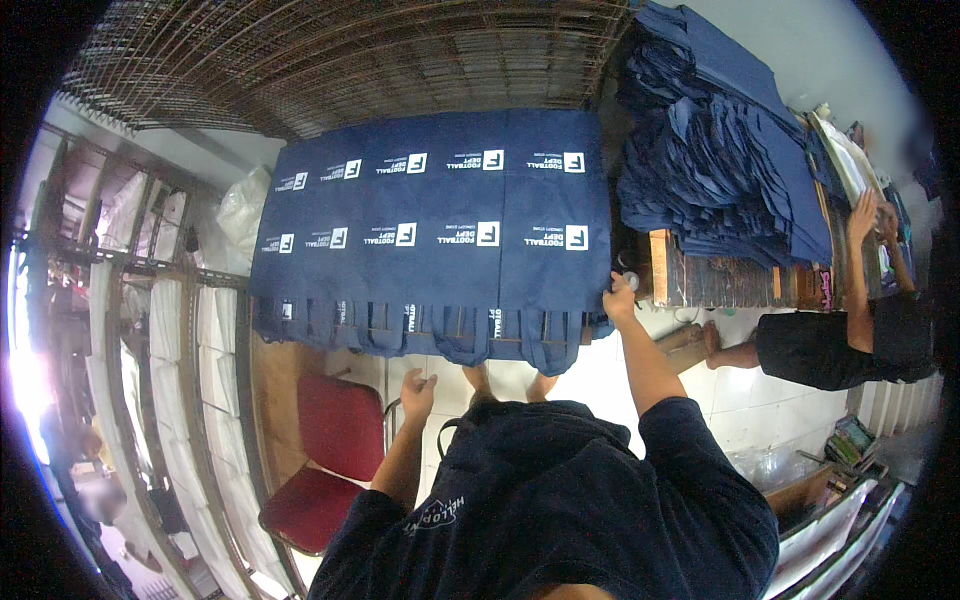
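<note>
Navy cloth bags with white printed marks lie spread in rows on a rack in front of me. Cloth handles hang in loops along the near edge. My right hand is at the right edge of the spread cloth, its fingers closed on the near right corner. Below the near edge, left of the middle, my left hand hovers apart from the cloth. Its fingers are loosely bent and apart, with nothing in them.
Stacked wire racks rise behind the bags. A pile of navy cloth covers a wooden table at the right, where another person's hands work at a frame. A red chair stands at the left, beside shelving.
</note>
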{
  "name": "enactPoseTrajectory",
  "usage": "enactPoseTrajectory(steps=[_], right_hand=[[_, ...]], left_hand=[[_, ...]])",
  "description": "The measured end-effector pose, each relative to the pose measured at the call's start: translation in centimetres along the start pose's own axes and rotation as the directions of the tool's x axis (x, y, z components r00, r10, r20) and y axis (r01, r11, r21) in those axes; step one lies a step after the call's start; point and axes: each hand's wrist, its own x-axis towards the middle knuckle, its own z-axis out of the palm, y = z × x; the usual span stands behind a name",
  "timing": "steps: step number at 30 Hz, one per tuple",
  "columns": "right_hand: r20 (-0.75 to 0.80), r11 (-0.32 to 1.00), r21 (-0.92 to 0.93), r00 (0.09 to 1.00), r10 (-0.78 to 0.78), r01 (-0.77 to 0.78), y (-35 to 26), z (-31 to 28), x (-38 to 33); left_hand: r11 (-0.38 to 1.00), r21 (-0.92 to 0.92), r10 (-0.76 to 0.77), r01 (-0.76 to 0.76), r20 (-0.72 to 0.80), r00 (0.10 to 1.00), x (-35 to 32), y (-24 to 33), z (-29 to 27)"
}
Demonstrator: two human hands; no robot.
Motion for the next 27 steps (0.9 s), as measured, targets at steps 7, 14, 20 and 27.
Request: enactPoseTrajectory(steps=[7, 14, 20, 27], right_hand=[[0.082, 0.996, -0.01, 0.993, 0.091, -0.09, -4.0, -2.5, -1.9], [0.009, 0.976, -0.217, 1.0, 0.016, -0.014, -2.0, -1.9, -1.7], [-0.342, 0.8, 0.461, 0.909, -0.24, 0.385, -6.8, -10.3, -4.8], [-0.652, 0.174, 0.754, 0.687, 0.322, 0.634, -9.3, -32.6, 1.2]], left_hand=[[0.983, 0.144, -0.114, 0.111, 0.015, 0.993, -1.5, -2.6, -1.6], [0.971, 0.228, -0.081, 0.076, 0.012, 0.997, -1.0, -3.1, -2.3], [0.972, 0.215, -0.092, 0.09, -0.001, 0.996, -2.7, 0.1, -2.7], [0.956, 0.289, -0.044, 0.053, -0.036, 0.998, 1.5, -9.9, -4.0]])
